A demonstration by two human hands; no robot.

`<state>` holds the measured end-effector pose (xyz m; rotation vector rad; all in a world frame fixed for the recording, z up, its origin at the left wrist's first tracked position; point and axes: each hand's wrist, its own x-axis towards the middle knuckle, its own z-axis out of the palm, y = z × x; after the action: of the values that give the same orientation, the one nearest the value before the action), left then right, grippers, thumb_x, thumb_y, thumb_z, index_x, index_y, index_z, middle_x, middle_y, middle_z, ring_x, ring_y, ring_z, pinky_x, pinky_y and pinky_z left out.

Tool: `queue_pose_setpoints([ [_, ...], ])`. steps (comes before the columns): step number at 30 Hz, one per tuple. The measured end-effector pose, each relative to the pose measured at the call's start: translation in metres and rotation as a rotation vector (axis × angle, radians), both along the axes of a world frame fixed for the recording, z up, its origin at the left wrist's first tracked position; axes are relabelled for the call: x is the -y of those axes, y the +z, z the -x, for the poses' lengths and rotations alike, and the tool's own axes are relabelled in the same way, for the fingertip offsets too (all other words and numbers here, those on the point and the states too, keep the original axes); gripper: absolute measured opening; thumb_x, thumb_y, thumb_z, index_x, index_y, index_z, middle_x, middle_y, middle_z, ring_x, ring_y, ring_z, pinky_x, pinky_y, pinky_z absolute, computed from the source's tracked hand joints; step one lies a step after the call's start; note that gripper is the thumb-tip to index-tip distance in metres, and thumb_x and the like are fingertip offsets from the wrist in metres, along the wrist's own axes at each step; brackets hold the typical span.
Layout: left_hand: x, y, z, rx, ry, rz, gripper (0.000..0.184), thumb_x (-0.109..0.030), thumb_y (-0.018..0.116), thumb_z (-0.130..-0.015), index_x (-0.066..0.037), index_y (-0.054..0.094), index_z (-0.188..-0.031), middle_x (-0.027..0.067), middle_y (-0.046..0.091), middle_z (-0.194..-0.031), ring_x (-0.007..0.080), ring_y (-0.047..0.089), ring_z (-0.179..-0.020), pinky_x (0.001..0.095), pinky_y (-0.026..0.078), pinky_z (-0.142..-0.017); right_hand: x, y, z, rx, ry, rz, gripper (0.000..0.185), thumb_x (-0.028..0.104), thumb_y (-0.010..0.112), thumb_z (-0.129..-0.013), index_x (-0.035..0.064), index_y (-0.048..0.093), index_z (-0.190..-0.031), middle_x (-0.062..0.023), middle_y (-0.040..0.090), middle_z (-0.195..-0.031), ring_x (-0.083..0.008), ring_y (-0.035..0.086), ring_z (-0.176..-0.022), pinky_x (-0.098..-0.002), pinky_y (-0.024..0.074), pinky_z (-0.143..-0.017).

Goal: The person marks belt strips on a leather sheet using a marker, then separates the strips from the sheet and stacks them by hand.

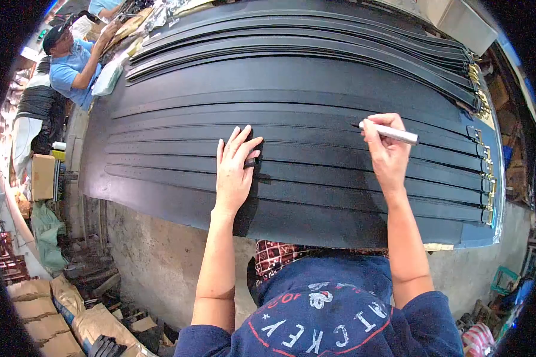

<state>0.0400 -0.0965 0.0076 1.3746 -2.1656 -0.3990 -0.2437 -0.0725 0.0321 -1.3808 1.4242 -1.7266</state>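
Note:
My right hand (389, 156) is closed round a silver marker pen (399, 134). Its dark tip points left, over one of the black belts; I cannot tell whether it touches. My left hand (235, 175) rests on the belts with its fingers stretched out, and a small black cap (254, 160) is tucked in its grip. Several black belts (315, 156) lie side by side across the dark table sheet (268, 76). Their punched, rounded ends are at the left, and their gold-coloured buckles (488, 177) are at the right.
A stack of more black belts (315, 37) lies along the far side, buckles to the right. At the far left corner a person in a blue shirt (71, 74) works. The table's near edge is in front of me. Cardboard boxes (39, 318) and sacks stand at lower left.

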Motion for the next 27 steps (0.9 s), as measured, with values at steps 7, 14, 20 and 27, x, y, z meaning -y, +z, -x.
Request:
queue_pose_setpoints([
  [7,-0.005,0.019,0.006,0.051,0.023,-0.151,0.031,-0.013,0.053,-0.092,-0.015,0.057,-0.122,0.0027,0.039,-0.146,0.0235,0.023,-0.141,0.0551,0.0,-0.111,-0.051,0.017,0.018,0.203,0.033,-0.212,0.009,0.006,0.066,-0.085,0.0031,0.057,-0.087,-0.005,0.063,-0.075,-0.0035,0.054,-0.061,-0.0161,0.0389,-0.048],
  [14,-0.033,0.033,0.054,-0.279,-0.229,-0.221,0.037,0.005,0.055,-0.082,-0.008,0.06,-0.116,0.0117,0.054,-0.131,0.0287,0.041,-0.131,0.0455,0.022,-0.111,-0.078,0.013,-0.01,0.426,0.135,-0.19,0.011,0.007,0.066,-0.086,0.0022,0.056,-0.087,-0.0047,0.063,-0.078,-0.0045,0.055,-0.062,-0.0166,0.0388,-0.048],
  [20,-0.055,0.036,0.089,-0.23,-0.309,-0.184,0.048,0.012,0.052,-0.073,-0.005,0.059,-0.117,0.0121,0.052,-0.132,0.0301,0.038,-0.133,0.0481,0.021,-0.112,-0.089,0.028,-0.018,0.464,0.227,-0.182,0.01,0.002,0.066,-0.085,0.0019,0.056,-0.087,-0.0056,0.063,-0.08,-0.0065,0.057,-0.067,-0.0193,0.0444,-0.056],
  [27,-0.061,0.039,0.082,-0.313,-0.28,-0.283,0.058,0.014,0.05,-0.07,-0.003,0.054,-0.126,0.0159,0.053,-0.13,0.0311,0.048,-0.124,0.0386,0.029,-0.109,-0.1,0.023,-0.009,0.472,0.184,-0.21,0.01,0.002,0.066,-0.084,0.0028,0.056,-0.086,-0.0043,0.062,-0.078,-0.0053,0.055,-0.065,-0.0188,0.0438,-0.056],
])
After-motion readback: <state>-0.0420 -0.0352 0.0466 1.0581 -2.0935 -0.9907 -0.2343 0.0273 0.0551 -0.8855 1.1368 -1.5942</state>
